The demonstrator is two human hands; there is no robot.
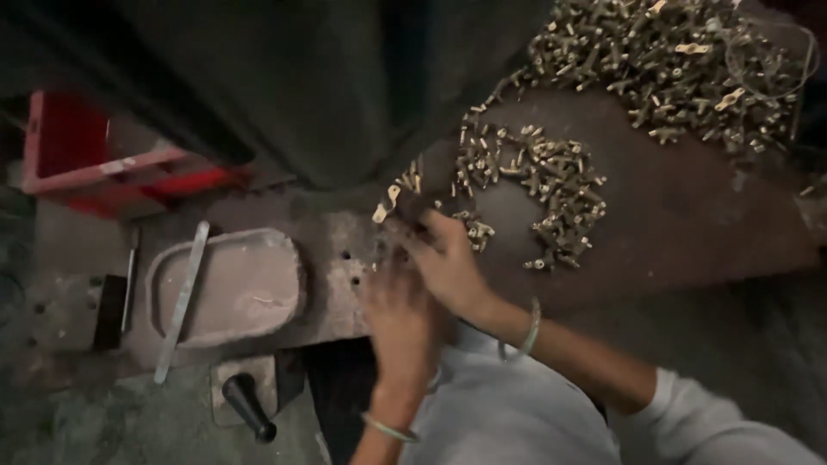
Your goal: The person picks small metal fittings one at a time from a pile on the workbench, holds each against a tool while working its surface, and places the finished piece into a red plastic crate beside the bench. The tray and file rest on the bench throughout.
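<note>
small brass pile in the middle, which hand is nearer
Right. The right hand lies at the edge of the small brass pile; the left hand sits lower, farther away.

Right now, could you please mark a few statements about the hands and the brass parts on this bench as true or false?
1. Both hands meet near the edge of the smaller pile of brass parts. True.
2. The right hand wears a thick glove. False: it is bare, with a bangle at the wrist.
3. The shallow oval tray is full of brass parts. False: only a flat metal strip lies across it.
4. A larger heap of brass parts lies farther away, at upper right. True.
5. The left hand rests on the black handle. False: it is beside the right hand.
</note>
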